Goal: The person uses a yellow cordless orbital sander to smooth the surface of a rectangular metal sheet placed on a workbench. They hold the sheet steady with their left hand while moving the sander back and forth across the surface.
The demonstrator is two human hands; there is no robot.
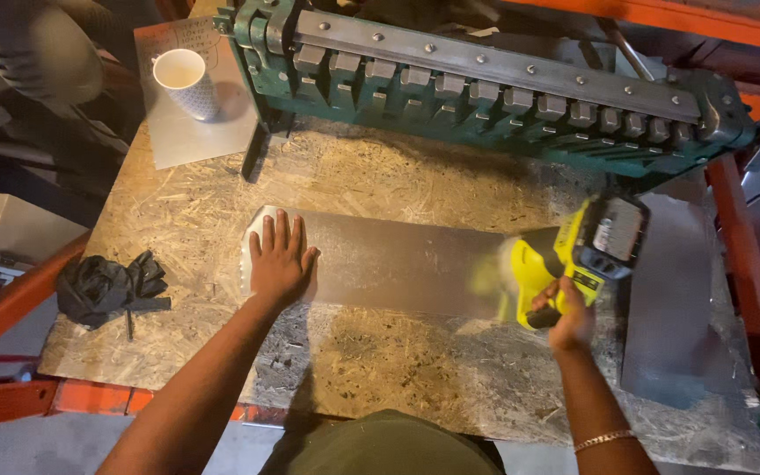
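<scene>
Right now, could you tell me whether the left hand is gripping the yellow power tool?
No, the left hand lies flat on the metal sheet; the right hand grips the yellow power tool.

You stand in metal workshop: green sheet-metal bending brake (485, 88) bolted on chipboard bench (380, 361), orange steel racking (741, 246) around, metal sheet (398, 264), yellow cordless power tool (573, 255), black work gloves (112, 286).

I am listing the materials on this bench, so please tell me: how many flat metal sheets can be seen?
3. One sheet lies mid-bench under the left hand; a second sheet lies by the right hand; a third sheet lies under the cup. Others may be hidden.
</scene>
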